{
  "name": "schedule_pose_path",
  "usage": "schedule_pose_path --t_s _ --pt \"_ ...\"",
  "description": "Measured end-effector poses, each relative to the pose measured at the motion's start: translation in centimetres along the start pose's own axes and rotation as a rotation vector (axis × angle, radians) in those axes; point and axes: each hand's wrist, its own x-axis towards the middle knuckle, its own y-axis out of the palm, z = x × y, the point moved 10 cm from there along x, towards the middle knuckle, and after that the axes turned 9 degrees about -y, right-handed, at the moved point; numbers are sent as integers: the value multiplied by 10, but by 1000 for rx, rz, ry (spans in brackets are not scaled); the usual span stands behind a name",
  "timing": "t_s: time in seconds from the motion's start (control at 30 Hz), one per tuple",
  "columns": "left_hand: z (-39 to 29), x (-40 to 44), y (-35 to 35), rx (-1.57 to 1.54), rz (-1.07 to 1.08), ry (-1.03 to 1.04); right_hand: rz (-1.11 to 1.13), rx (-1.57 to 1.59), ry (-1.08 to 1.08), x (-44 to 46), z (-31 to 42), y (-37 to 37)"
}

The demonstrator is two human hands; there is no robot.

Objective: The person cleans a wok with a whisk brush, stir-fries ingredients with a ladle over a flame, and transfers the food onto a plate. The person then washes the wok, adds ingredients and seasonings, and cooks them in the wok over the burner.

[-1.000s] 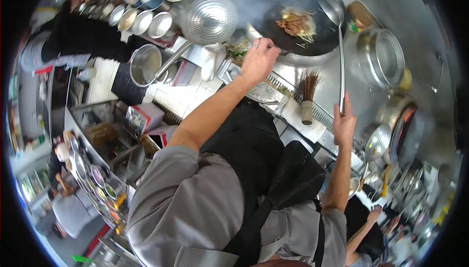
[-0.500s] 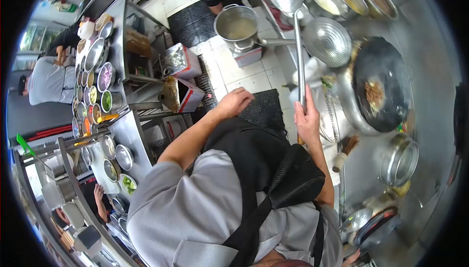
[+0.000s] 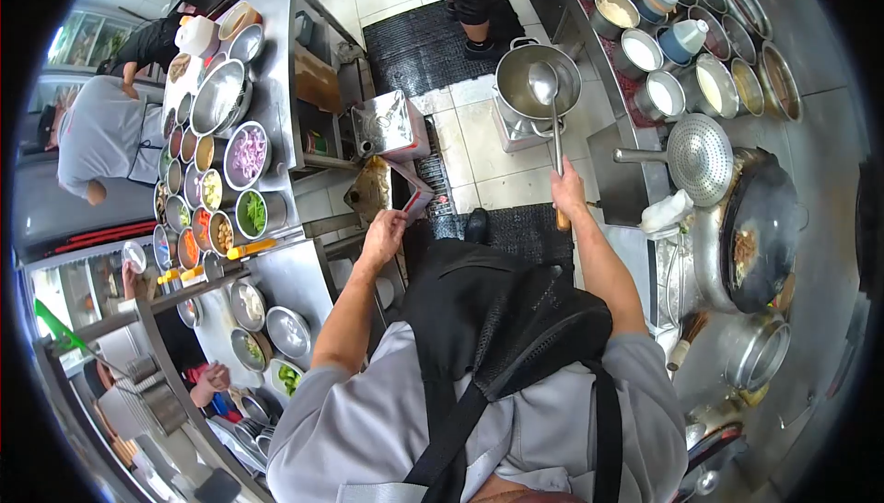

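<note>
The right hand [image 3: 569, 190] grips the ladle [image 3: 543, 84] near its wooden end, fingers hiding part of the handle. Its long axis runs away from the person, leaning slightly left, bowl foremost over the pot [image 3: 516, 92]; whether it touches liquid is unclear. The left hand [image 3: 385, 234] is loosely closed, its fingertips hard to make out. Steam blurs food [image 3: 744, 250] in the wok [image 3: 766, 227].
</note>
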Motion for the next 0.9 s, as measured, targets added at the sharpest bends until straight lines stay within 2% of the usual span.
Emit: schedule_pose_path --t_s 0.07,0.27,0.37,0.57,0.67,0.73,0.8,0.83,0.9 --pt "0 8 -9 7 -42 31 21 63 28 14 -12 15" --pt "-11 22 -16 -19 -30 60 20 879 199 12 -3 37" --pt "-20 25 -20 -15 -23 85 41 1004 164 4 -6 37" --pt "-49 35 -8 -35 8 104 23 1046 74 -28 14 3" --pt "-96 38 3 36 -9 256 8 1140 48 -52 19 -27" --pt "-133 38 17 -23 38 330 49 1291 51 -94 54 -69" --pt "-189 31 27 -56 73 387 129 1419 -10 -134 69 -115" --pt "-217 28 34 22 45 474 164 1481 -44 -154 75 -141" --pt "-290 8 42 -59 47 555 164 1606 -72 -200 77 -196"
